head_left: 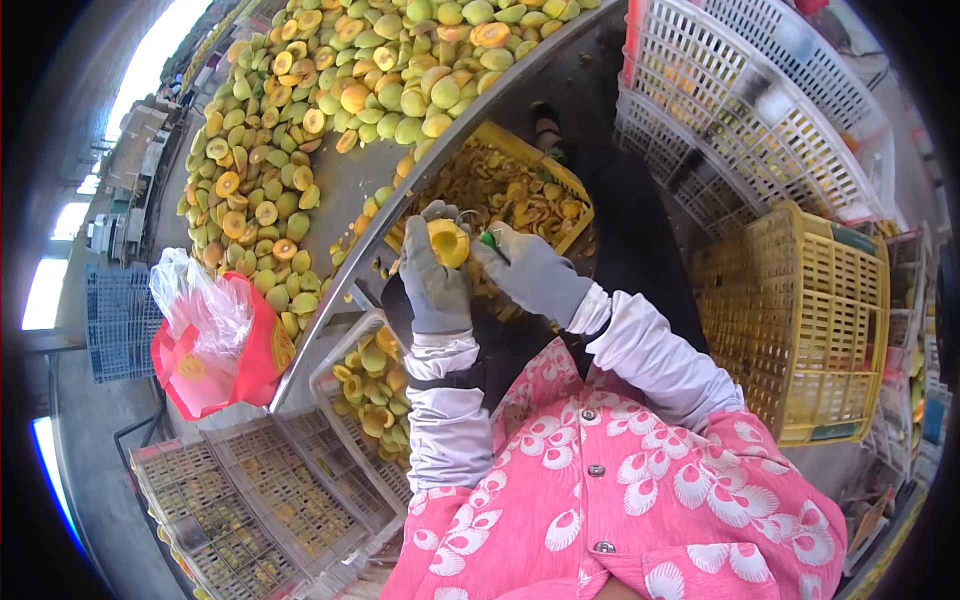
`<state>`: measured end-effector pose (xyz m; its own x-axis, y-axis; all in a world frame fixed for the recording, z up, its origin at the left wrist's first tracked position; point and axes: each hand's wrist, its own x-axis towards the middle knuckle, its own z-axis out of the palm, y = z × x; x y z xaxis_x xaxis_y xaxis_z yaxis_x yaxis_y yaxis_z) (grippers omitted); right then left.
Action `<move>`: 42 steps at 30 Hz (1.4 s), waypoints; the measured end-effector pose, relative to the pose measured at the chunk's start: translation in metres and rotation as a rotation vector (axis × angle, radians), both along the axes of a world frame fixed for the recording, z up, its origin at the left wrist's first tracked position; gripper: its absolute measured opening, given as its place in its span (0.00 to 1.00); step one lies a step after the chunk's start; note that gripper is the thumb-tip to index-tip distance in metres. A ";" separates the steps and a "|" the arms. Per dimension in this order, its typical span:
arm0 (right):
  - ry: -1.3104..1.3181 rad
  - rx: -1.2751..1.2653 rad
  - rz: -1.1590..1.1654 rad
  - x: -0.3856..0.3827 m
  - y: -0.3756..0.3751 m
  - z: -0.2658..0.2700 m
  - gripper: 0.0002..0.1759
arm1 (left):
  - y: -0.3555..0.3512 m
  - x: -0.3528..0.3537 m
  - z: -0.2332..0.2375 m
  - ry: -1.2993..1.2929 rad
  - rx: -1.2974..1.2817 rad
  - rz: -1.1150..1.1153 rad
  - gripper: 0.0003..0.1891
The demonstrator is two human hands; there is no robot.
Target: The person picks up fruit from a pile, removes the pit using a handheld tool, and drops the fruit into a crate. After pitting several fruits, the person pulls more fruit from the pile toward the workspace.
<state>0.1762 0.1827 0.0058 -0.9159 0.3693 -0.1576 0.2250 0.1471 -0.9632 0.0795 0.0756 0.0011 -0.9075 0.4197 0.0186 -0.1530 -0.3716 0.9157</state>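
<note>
My left hand [437, 275], in a grey glove, is wrapped round a halved yellow fruit [449, 243] whose hollow cut face shows. Close to its right, my right hand [530, 270], also gloved, is closed on a small tool with a green handle [488, 240]. The tool's thin curved metal end [474, 217] reaches toward the fruit; whether they touch is unclear. Below both hands, a yellow crate [572, 190] holds peels and fruit scraps [520, 200].
Halved fruits [400, 70] are heaped on a metal table with a raised rim [440, 150]. A red bag [225, 350] hangs at its edge. A white crate [322, 380] of halves stands left of my lap. Stacked crates [210, 500] sit lower left; white [740, 100] and yellow [790, 320] ones stand right.
</note>
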 end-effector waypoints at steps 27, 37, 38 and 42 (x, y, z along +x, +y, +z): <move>-0.249 -0.780 0.486 0.019 -0.009 0.032 0.29 | -0.011 0.028 0.023 0.068 -0.014 0.011 0.29; -0.415 -0.978 0.966 0.015 0.036 -0.004 0.33 | 0.009 0.019 0.019 -0.755 0.276 -0.242 0.27; -0.359 -0.955 0.835 0.017 0.041 -0.008 0.34 | 0.007 0.019 -0.001 -0.152 0.021 -0.161 0.24; -0.372 -0.287 0.415 0.005 0.052 -0.077 0.27 | -0.025 -0.005 0.002 0.465 -0.544 0.214 0.16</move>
